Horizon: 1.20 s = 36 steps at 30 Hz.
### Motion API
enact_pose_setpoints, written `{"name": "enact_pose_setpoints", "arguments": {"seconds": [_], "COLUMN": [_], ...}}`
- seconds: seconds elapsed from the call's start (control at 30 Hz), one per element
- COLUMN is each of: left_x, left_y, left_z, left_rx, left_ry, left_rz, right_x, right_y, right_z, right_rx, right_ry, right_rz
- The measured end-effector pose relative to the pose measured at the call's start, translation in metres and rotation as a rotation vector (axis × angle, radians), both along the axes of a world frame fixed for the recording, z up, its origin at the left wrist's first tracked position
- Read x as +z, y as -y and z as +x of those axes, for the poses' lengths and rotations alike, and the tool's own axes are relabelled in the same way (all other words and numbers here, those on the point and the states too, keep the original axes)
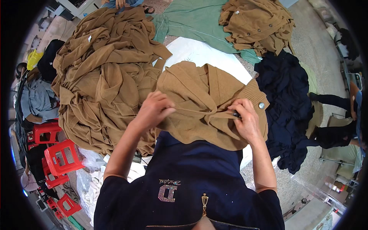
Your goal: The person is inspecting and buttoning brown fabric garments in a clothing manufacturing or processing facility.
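A brown knit cardigan lies spread in front of me, partly over my lap. My left hand is closed, pinching the cardigan's fabric near its left side. Between my hands a narrow edge of the knit is drawn nearly straight. On the right, my right hand is closed on the same edge. A small dark thing shows at its fingertips, too little of it visible to name. Beyond that hand a ribbed part of the cardigan carries a round button.
A large heap of brown knit garments rises at my left, with a smaller brown pile at far right. Dark navy garments lie to my right. Red plastic stools stand at left. Another person's legs show at the right.
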<state>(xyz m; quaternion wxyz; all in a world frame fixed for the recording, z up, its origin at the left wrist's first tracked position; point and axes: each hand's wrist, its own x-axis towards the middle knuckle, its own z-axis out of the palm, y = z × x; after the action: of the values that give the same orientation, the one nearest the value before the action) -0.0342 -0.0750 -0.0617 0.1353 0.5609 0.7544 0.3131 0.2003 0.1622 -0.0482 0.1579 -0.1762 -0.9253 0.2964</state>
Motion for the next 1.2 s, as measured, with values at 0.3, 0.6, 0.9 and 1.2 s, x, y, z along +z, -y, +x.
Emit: {"name": "enact_pose_setpoints", "arguments": {"seconds": [0.3,0.6,0.9,1.2], "left_x": [-0.002,0.072,0.108,0.056], "left_y": [0.005,0.005,0.023,0.089], "left_z": [-0.015,0.011,0.004,-0.026], "left_rx": [0.004,-0.062,-0.015,0.265], "left_ry": [0.513,1.258,0.899,1.043], "left_rz": [0.002,0.31,0.119,0.002], "right_x": [0.01,0.046,0.028,-0.018], "right_y": [-0.016,-0.006,0.021,0.021], "right_z": [0.01,0.018,0.054,0.083], "right_rx": [-0.161,0.095,0.363,-0.155], "right_ry": [0.094,-0.219,-0.405,-0.26], "right_rz": [-0.228,0.311,0.421,0.186]}}
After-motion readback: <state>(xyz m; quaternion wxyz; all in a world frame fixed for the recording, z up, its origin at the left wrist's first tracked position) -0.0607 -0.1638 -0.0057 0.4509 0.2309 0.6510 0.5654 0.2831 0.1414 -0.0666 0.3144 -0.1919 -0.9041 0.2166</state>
